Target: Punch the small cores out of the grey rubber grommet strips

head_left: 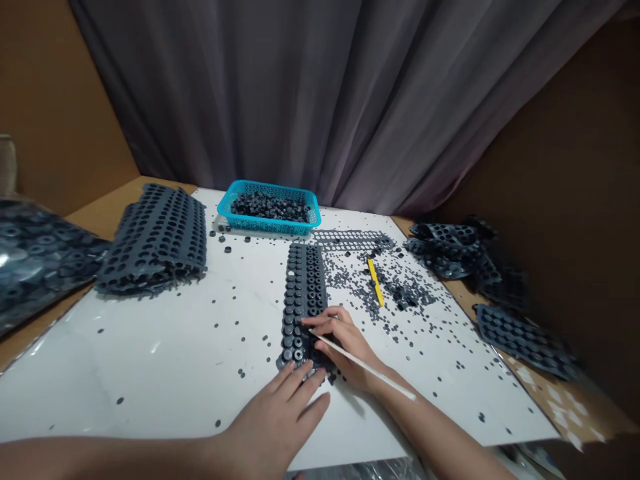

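Note:
A dark grey rubber sheet [305, 280] with rows of round moulded parts lies lengthwise in front of me on the white board. My left hand [287, 407] rests flat on its near end, fingers stretched out. A thin white stick [367, 367] is pinched in my right hand [345, 340], its tip at the sheet's lower right rows. The back end of the stick points toward my right forearm. My right fingers hide part of the sheet beneath them.
Behind the sheet stands a turquoise basket [270, 225] of small black parts. A stack of perforated sheets [155, 233] and a bag of parts [40, 260] are at left. Right lie a yellow tool [375, 283], scattered discs, a lattice strip [350, 239] and crumpled sheets [445, 247].

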A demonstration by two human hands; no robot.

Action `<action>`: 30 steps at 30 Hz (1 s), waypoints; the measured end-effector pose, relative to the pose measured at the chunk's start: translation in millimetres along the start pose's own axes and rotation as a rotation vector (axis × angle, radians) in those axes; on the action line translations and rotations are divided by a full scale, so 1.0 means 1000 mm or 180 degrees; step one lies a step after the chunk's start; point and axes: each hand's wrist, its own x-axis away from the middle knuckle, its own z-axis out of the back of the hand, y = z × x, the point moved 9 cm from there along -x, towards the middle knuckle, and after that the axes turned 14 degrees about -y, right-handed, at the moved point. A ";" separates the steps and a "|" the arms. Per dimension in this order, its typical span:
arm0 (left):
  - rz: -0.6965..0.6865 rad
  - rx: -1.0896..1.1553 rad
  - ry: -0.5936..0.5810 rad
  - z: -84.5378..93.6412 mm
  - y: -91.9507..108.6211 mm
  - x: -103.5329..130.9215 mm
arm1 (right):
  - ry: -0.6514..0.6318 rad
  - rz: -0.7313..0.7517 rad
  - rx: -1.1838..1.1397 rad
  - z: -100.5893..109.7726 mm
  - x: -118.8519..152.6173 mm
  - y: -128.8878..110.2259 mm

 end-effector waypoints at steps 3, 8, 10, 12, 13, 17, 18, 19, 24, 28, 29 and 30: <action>0.0084 0.0071 -0.0227 -0.001 -0.001 -0.002 | -0.0204 -0.0028 -0.0429 -0.006 -0.001 -0.003; 0.0081 -0.0026 -0.0034 -0.002 -0.001 -0.003 | -0.0231 -0.0019 -0.0415 -0.007 -0.002 -0.004; 0.0039 -0.0071 0.0038 -0.006 -0.002 -0.003 | -0.0230 -0.0011 -0.0277 -0.007 -0.002 -0.003; -0.0029 -0.0107 0.0166 -0.009 -0.003 -0.002 | -0.0274 0.0022 -0.0060 -0.008 -0.002 -0.004; -0.0051 -0.0123 0.0226 -0.010 -0.004 -0.001 | -0.0301 0.0052 0.0075 -0.008 -0.002 -0.005; -0.0055 -0.0225 0.0364 -0.016 -0.007 -0.002 | -0.0245 0.0431 0.0815 -0.009 -0.005 -0.014; -0.0050 -0.0259 0.0384 -0.017 -0.007 -0.003 | -0.0182 0.0581 0.1030 -0.009 -0.005 -0.018; -0.0044 -0.0289 0.0415 -0.019 -0.008 -0.004 | -0.0123 0.0708 0.1235 -0.010 -0.005 -0.020; -0.0004 -0.0361 0.0511 -0.021 -0.008 -0.005 | 0.0101 0.0696 0.1861 -0.009 -0.008 -0.018; -0.0048 -0.0371 0.0517 -0.016 -0.005 -0.001 | 0.0208 -0.0114 0.1242 0.004 -0.009 0.002; -0.0053 -0.0361 0.0511 -0.014 -0.005 0.000 | 0.0167 -0.0235 0.0898 0.005 -0.008 0.006; -0.0060 -0.0352 0.0498 -0.013 -0.004 0.000 | 0.0111 -0.0286 0.0565 0.004 -0.008 0.008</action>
